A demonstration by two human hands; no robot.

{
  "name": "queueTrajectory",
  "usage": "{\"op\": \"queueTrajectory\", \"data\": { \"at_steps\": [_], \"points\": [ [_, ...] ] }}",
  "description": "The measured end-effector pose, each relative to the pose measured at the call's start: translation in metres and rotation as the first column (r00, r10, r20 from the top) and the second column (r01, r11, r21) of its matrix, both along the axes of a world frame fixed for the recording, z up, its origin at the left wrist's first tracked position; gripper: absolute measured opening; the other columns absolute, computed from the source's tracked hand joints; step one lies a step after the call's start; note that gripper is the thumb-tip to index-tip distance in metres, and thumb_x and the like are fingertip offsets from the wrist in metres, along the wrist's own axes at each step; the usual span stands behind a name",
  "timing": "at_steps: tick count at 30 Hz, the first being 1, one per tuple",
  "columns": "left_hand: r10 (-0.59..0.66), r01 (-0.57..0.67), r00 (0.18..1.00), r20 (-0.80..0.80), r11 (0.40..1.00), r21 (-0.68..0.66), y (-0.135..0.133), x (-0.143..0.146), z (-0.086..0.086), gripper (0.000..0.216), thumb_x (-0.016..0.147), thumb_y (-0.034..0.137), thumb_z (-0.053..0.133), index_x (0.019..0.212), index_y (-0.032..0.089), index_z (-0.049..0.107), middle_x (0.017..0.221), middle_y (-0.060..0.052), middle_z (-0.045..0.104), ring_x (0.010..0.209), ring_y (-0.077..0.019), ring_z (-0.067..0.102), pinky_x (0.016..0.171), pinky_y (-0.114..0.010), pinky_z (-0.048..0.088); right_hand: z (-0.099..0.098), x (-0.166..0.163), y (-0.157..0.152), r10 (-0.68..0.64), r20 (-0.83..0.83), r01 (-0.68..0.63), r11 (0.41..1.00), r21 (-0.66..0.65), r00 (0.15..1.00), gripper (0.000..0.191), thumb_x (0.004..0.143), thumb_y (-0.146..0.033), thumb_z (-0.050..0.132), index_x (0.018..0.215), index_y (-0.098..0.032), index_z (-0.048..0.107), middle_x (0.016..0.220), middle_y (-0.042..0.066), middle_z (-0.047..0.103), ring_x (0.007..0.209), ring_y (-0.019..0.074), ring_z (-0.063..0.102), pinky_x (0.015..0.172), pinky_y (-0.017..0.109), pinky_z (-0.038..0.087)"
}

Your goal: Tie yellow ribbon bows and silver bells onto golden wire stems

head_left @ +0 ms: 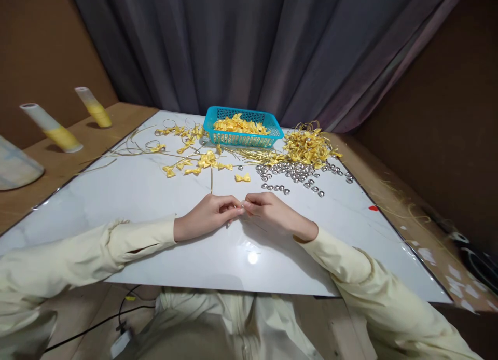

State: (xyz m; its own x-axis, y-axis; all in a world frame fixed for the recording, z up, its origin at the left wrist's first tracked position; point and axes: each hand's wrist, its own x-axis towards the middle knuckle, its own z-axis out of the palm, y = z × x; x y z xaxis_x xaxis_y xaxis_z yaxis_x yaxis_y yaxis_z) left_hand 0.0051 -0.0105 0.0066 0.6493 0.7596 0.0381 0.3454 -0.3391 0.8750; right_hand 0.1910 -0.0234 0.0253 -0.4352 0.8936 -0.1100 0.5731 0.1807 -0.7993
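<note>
My left hand (210, 215) and my right hand (272, 212) meet above the white board, thumbs and fingertips pinched close together. A thin gold cord (211, 181) runs from a yellow bow cluster (208, 159) down to my left hand. Between the fingertips a fine strand shows, mostly covered by the fingers; it looks like the same cord. Just beyond my hands lies a single yellow ribbon bow (242, 178). Silver drop-shaped beads (298, 171) are spread past my right hand, and several loose bows (169, 171) lie past my left.
A blue basket (210, 122) of yellow bows stands at the back of the white board (155, 261). Right of it is a heap of bows on gold cords (307, 146). Two yellow thread cones (64, 137) stand at left. Paper scraps (426, 255) lie along the right edge.
</note>
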Motion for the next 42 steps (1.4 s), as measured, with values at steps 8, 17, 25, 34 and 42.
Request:
{"op": "queueTrajectory", "data": {
  "at_steps": [8, 17, 25, 34, 42],
  "points": [
    [0.095, -0.059, 0.983, 0.157, 0.974, -0.220, 0.002, 0.001, 0.001, 0.025, 0.083, 0.036, 0.054, 0.081, 0.012, 0.060, 0.056, 0.003, 0.051, 0.050, -0.0084, 0.044, 0.048, -0.020, 0.033, 0.009, 0.009, 0.005, 0.085, -0.081, -0.101, 0.969, -0.226, 0.993, 0.026, 0.088, -0.035, 0.048, 0.092, -0.013, 0.062, 0.051, -0.007, 0.041, 0.043, 0.0061, 0.032, 0.046, 0.021, 0.025],
    [0.104, -0.007, 0.958, 0.267, 0.940, -0.341, 0.006, 0.001, -0.003, 0.027, 0.081, 0.039, 0.058, 0.080, 0.012, 0.059, 0.064, -0.001, 0.057, 0.048, -0.0059, 0.038, 0.045, -0.020, 0.028, 0.003, 0.002, 0.000, -0.011, -0.107, 0.004, 0.998, -0.070, 0.994, 0.024, 0.082, -0.029, 0.056, 0.079, -0.009, 0.069, 0.062, 0.001, 0.060, 0.051, 0.0062, 0.041, 0.052, 0.020, 0.032],
    [0.131, -0.048, 0.959, 0.250, 0.949, -0.313, 0.008, 0.001, -0.004, 0.025, 0.080, 0.036, 0.059, 0.079, 0.012, 0.060, 0.057, 0.002, 0.053, 0.045, -0.0060, 0.036, 0.045, -0.020, 0.031, 0.008, 0.000, -0.002, -0.032, -0.055, 0.030, 0.999, -0.034, 0.998, 0.023, 0.082, -0.026, 0.055, 0.072, -0.010, 0.069, 0.057, 0.000, 0.059, 0.049, 0.0060, 0.042, 0.050, 0.019, 0.033],
    [0.147, -0.117, 0.974, 0.171, 0.978, -0.173, 0.006, 0.001, -0.005, 0.024, 0.082, 0.034, 0.055, 0.080, 0.012, 0.062, 0.061, 0.000, 0.057, 0.049, -0.0080, 0.042, 0.048, -0.020, 0.038, 0.003, 0.006, 0.004, -0.055, 0.057, 0.049, 0.994, 0.100, 0.997, 0.019, 0.077, -0.023, 0.056, 0.078, -0.012, 0.071, 0.067, 0.004, 0.067, 0.055, 0.0090, 0.049, 0.056, 0.021, 0.038],
    [0.145, -0.126, 0.978, 0.149, 0.983, -0.131, 0.004, 0.001, -0.001, 0.023, 0.082, 0.034, 0.054, 0.080, 0.012, 0.063, 0.064, -0.001, 0.060, 0.047, -0.0072, 0.043, 0.048, -0.019, 0.039, -0.001, 0.005, 0.003, -0.025, 0.081, 0.019, 0.997, 0.079, 0.996, 0.028, 0.081, -0.029, 0.053, 0.090, -0.013, 0.074, 0.070, 0.004, 0.068, 0.056, 0.0092, 0.046, 0.055, 0.022, 0.034]
  ]
}}
